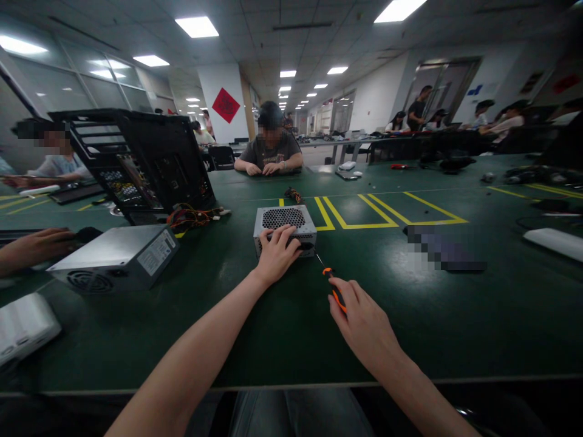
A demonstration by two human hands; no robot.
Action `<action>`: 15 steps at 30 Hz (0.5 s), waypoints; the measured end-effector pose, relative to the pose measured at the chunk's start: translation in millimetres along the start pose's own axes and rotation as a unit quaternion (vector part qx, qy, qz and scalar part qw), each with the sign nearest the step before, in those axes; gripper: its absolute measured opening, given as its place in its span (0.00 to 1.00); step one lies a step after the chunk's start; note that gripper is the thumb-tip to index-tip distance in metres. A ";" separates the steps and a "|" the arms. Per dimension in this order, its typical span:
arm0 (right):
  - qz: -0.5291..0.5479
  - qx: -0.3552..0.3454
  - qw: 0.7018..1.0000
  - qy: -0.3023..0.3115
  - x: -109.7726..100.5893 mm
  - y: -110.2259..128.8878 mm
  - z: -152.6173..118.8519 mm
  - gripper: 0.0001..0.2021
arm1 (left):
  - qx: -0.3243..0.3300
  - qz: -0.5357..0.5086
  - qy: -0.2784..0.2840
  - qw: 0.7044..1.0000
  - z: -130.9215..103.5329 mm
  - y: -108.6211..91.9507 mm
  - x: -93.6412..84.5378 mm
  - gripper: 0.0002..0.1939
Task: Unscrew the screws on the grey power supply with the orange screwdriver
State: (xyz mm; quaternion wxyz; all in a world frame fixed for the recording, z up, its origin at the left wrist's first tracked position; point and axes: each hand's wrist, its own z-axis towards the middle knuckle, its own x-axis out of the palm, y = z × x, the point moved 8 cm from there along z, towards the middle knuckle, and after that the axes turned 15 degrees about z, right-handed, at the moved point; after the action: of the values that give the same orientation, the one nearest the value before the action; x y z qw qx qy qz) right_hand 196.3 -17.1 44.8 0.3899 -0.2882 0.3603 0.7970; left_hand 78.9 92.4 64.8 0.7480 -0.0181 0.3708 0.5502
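Note:
A grey metal computer power supply point(285, 216) with a honeycomb vent on top sits on the green table in front of me. My left hand point(279, 252) is pressed against its near side, with the fingers closed over the upper edge and part of a black fitting. In my right hand point(362, 315) is an orange-and-black screwdriver point(336, 292), gripped by the handle. Its thin shaft points up and left, and the tip is at the near right corner of the power supply. Whether it touches a screw I cannot tell. A dark cable bundle point(294, 195) lies behind the unit.
At left stand a black computer case point(155, 164) with loose wires point(194, 215) and a larger power supply point(116, 258). Another person's hand point(39, 247) is beside it. A white power strip point(27, 328) lies near left, a blurred-out flat object point(449, 249) at right. A person point(271, 145) sits opposite.

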 end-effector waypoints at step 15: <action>0.014 -0.060 0.996 -0.059 -13.8 8.4 -0.1 0.13 | 0.001 -0.002 -0.001 1.000 0.2 -0.1 -0.9 0.05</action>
State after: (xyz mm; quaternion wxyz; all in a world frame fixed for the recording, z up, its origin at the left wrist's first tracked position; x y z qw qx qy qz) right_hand 196.6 -26.5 57.9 0.3815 -0.2584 0.2918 0.8382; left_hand 79.0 91.7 65.5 0.7495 -0.0175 0.3706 0.5483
